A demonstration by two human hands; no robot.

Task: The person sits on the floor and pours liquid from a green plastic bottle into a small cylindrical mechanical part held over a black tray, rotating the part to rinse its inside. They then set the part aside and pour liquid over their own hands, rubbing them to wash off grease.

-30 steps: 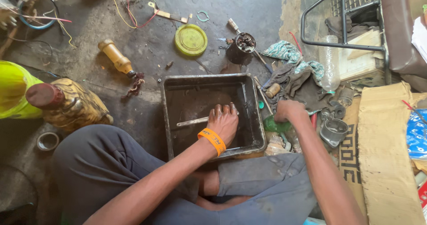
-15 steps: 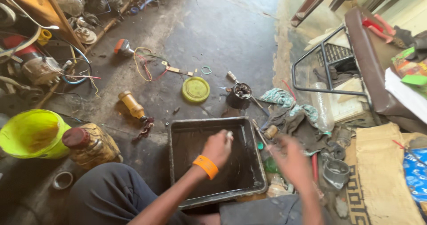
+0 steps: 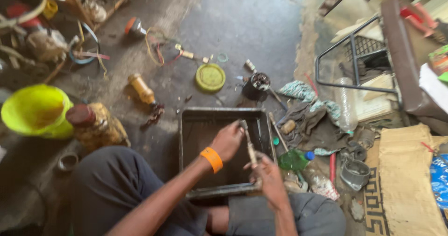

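A dark rectangular metal tray [image 3: 186, 142] sits on the floor between my knees. Over it I hold a thin metal rod-like tool [image 3: 249, 145], tilted nearly upright. My left hand [image 3: 227, 140], with an orange band on the wrist, grips the tool's upper end. My right hand [image 3: 269, 177] grips its lower end near the tray's front right corner. The frame is blurred, so the tool's exact kind is unclear.
A yellow round lid [image 3: 210, 77] and a small dark motor part [image 3: 258, 83] lie beyond the tray. An amber bottle [image 3: 141, 89], a grimy jug [image 3: 95, 126] and a yellow bucket [image 3: 36, 111] stand left. Rags [image 3: 317, 124], a green bottle [image 3: 294, 160] and cardboard [image 3: 406, 180] lie right.
My left hand lifted out of the tray bottom with the tool. My right hand came over from the tray's right side and took the tool's lower end. The view tilted up.
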